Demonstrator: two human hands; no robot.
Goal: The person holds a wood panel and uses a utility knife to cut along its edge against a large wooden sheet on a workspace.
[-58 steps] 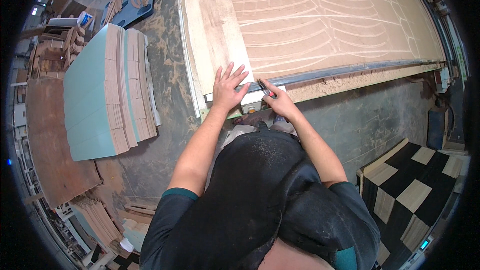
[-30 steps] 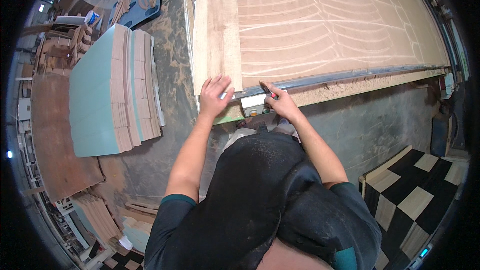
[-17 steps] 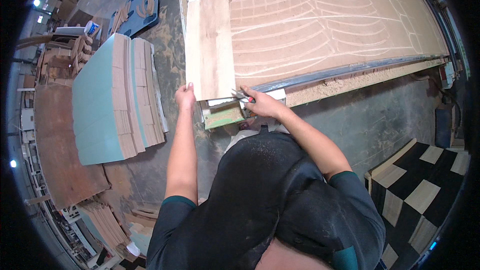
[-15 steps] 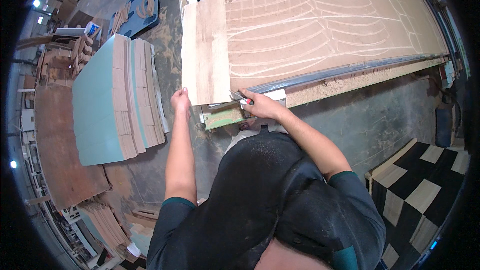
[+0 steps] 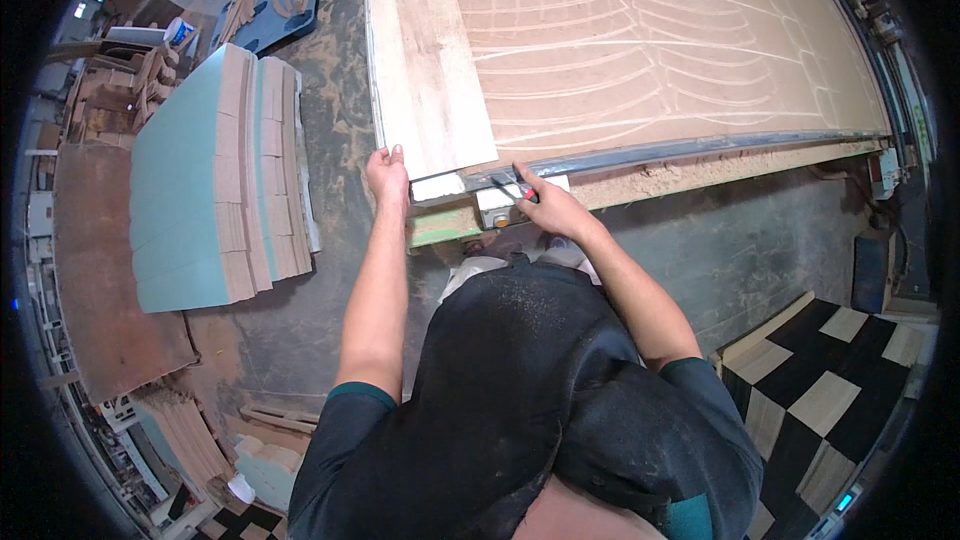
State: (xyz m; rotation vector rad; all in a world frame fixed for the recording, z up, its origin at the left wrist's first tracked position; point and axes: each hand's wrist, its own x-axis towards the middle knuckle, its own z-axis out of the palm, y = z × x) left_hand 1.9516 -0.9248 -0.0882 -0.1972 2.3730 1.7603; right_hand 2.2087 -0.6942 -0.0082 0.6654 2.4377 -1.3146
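A pale wood-grain board [image 5: 432, 75] lies along the left end of the large brown panel [image 5: 570, 60], which has curved lines cut into it. My left hand [image 5: 388, 177] grips the board's near left corner, its thumb on top; the fingers' undersides are hidden. Closed around a small hand tool [image 5: 518, 190] with a red-and-black handle and a thin metal tip is my right hand [image 5: 556, 208]. It is held over the panel's near edge, apart from the board's near right corner. The tool's exact kind is too small to tell.
A stack of teal-faced cut boards [image 5: 190, 190] stands left on the floor. Beyond it is a blue wheeled platform [image 5: 290, 0] with curved wood pieces. A grey rail [image 5: 690, 147] runs along the panel's near edge, above sawdust. Black-and-pale checkered panels [image 5: 800, 380] are at lower right.
The board has turned slightly, its near end shifting right and away from me with my left hand. My right hand and the tool have come away from the board's corner.
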